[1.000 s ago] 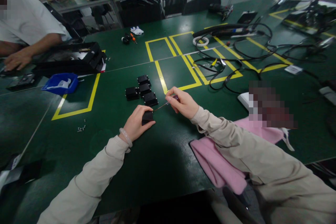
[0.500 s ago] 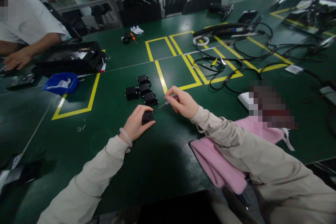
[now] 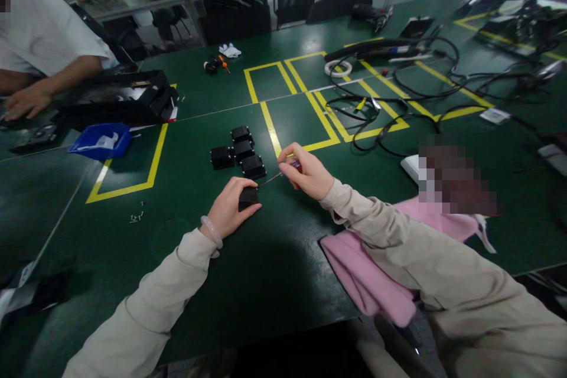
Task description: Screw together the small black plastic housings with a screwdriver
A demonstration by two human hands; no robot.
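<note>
My left hand [image 3: 230,208] grips a small black box-shaped part [image 3: 248,197] on the green table, thumb on its near side and fingers over the far side. In my right hand [image 3: 306,171] is a screwdriver [image 3: 270,179], its handle mostly covered by my fingers. The thin shaft slants down to the left, and its tip meets the right end of the held part. Just beyond my left hand sit several similar black parts [image 3: 243,150], close together, with small shiny bits at their ends. Several small screws [image 3: 136,218] lie to the left.
A blue tray [image 3: 101,140] and a black bin [image 3: 119,97] stand at the left, beside a co-worker's hand [image 3: 29,100]. Black cables [image 3: 401,100] sprawl across the right. A pink cloth [image 3: 367,271] lies under my right forearm. Yellow tape [image 3: 272,130] marks the table.
Both hands keep their grips on the part and the screwdriver, nearly still. The whole view has shifted very slightly.
</note>
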